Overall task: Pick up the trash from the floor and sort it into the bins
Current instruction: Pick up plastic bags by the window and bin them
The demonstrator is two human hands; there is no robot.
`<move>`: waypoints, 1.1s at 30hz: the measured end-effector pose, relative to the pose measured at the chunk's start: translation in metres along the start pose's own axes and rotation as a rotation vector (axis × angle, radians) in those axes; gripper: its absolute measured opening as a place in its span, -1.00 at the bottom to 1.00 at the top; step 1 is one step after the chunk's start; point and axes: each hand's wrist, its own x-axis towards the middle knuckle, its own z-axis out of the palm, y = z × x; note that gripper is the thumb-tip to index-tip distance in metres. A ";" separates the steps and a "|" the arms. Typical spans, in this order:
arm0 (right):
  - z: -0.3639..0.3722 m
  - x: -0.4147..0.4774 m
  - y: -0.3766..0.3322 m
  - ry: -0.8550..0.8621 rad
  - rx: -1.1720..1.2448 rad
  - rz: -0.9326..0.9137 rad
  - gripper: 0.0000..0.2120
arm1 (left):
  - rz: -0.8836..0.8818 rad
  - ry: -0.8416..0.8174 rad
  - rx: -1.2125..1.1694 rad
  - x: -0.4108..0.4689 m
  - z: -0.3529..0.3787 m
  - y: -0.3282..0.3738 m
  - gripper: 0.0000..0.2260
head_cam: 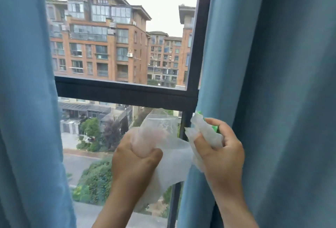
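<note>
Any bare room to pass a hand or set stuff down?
No flat surface shows. Free: between the left blue fabric curtain and right blue fabric curtain, above the dark horizontal window bar; also left of the left hand. Crowded low centre: it grips a clear plastic bag, the right hand white crumpled paper.

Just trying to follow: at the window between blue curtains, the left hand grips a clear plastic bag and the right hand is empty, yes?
Not empty: the head view shows the right hand gripping a crumpled white wrapper with some green behind it. The rest holds: the left hand grips the clear plastic bag, between blue curtains.
</note>
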 end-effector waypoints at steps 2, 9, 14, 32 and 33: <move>-0.036 0.004 -0.013 0.066 0.005 -0.013 -0.76 | 0.048 -0.076 -0.059 -0.012 0.023 0.023 -0.81; -0.177 0.012 -0.045 0.348 -0.173 -0.090 -0.74 | 0.149 -0.391 -0.264 -0.072 0.124 0.093 -0.72; -0.281 0.005 -0.057 0.540 -0.291 -0.131 -0.79 | 0.134 -0.632 -0.308 -0.132 0.195 0.130 -0.74; -0.561 -0.077 -0.056 1.010 -0.638 -0.007 -0.73 | 0.079 -1.246 -0.386 -0.355 0.394 0.207 -0.74; -0.571 -0.082 -0.055 1.040 -0.652 0.003 -0.72 | 0.070 -1.286 -0.387 -0.366 0.404 0.209 -0.75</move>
